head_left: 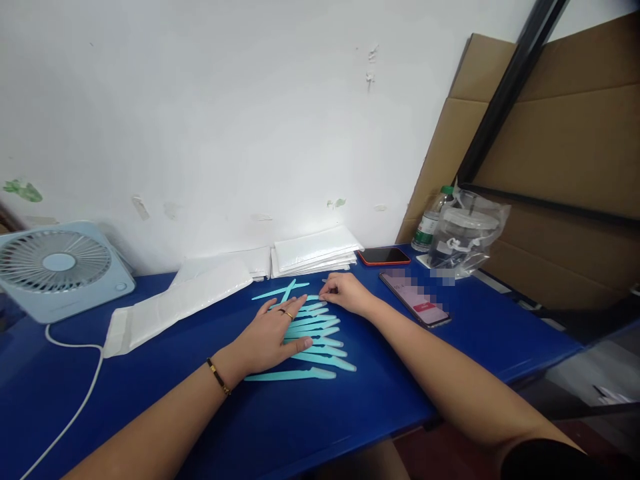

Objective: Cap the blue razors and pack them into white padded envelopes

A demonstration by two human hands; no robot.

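Several turquoise eyebrow razors (330, 361) lie roughly side by side on the blue table, their broader blade ends pointing right. My left hand (270, 337) rests over their handles, palm down with the fingers spread, and hides part of the row. At the far end of the row, my right hand (345, 293) pinches the tip of one razor (313, 297) between thumb and fingertips. Beyond my left fingers, two razors (287, 291) lie crossed. One razor (295, 375) sits apart, nearest to me.
White padded mailers (315, 252) are stacked against the wall, and a long one (175, 312) lies to the left. A blue fan (60, 267) with a white cable stands far left. Two phones (384, 256) (415, 300), a bottle (430, 223) and a bagged cup (463, 233) are right.
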